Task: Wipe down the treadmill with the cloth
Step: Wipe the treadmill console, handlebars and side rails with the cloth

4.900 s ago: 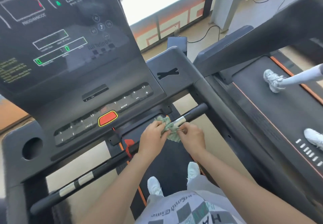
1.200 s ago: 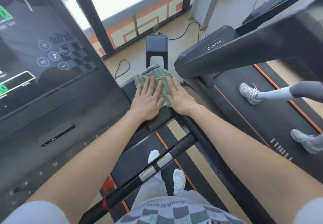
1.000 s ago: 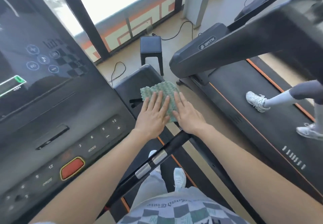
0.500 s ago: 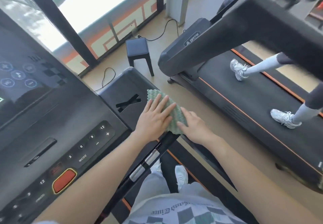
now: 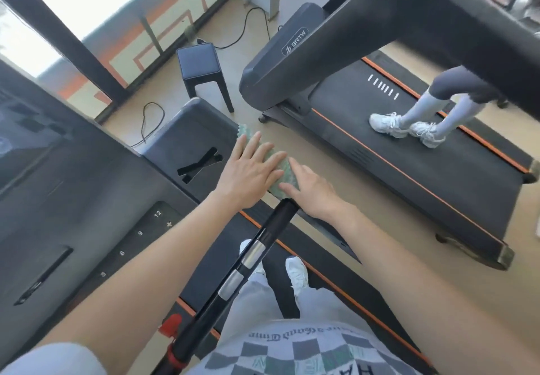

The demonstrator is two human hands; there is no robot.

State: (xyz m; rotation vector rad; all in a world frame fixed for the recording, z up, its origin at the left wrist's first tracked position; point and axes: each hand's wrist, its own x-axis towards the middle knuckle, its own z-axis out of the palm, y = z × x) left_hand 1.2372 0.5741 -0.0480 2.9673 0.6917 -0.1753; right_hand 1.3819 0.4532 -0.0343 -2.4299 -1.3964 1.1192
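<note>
The green cloth [image 5: 284, 173] lies at the right edge of the treadmill [image 5: 187, 138] console wing. The left hand [image 5: 251, 173] presses flat on it, fingers straight and spread. The right hand [image 5: 312, 190] lies alongside, fingers extended on the cloth, nothing grasped. The handlebar [image 5: 257, 246] ends just beside the right wrist.

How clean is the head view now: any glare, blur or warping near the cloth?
Head view: window blown out white at top left; wide-angle bends the neighbouring treadmill; top right corner smeared; cloth, left hand and right hand sharp, evenly lit.
</note>
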